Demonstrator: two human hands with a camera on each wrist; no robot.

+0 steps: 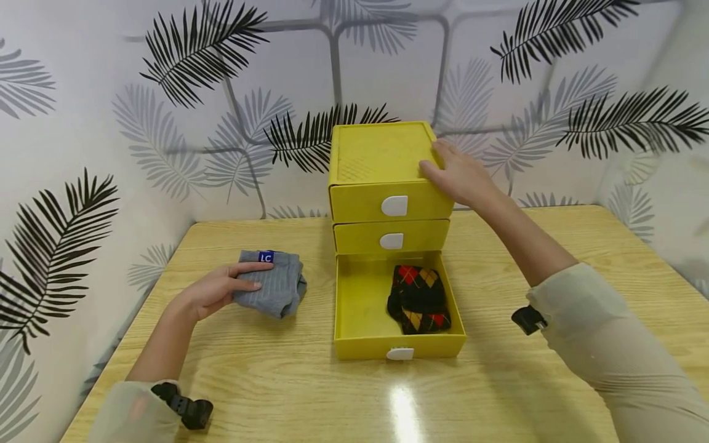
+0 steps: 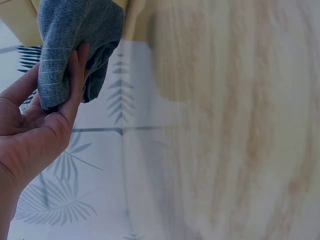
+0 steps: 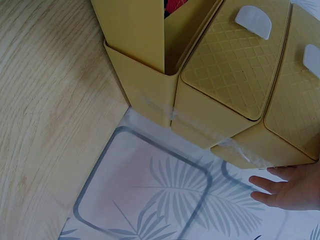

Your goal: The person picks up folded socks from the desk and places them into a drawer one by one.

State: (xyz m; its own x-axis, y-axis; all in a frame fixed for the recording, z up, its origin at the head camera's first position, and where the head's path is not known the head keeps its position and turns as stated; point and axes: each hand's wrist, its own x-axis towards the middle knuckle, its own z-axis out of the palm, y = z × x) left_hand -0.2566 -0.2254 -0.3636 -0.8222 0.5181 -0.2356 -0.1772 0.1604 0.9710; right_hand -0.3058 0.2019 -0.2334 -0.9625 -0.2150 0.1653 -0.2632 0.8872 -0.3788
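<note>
My left hand (image 1: 221, 289) lies on the table left of a yellow three-drawer unit (image 1: 382, 154) and holds a folded grey sock (image 1: 274, 286) with a blue label. In the left wrist view the thumb and fingers of that hand (image 2: 40, 135) pinch the grey sock (image 2: 75, 45). My right hand (image 1: 456, 172) rests with straight fingers on the unit's top right edge; its fingertips (image 3: 290, 187) show beside the unit (image 3: 230, 65). The bottom drawer (image 1: 360, 344) is pulled out and holds black, red and yellow argyle socks (image 1: 418, 298). The two upper drawers are closed.
The unit stands at the back of a light wooden table (image 1: 277, 381), against a wall with a leaf pattern. Walls close in the table on the left, back and right. The pulled-out drawer (image 3: 145, 45) juts toward me at the middle.
</note>
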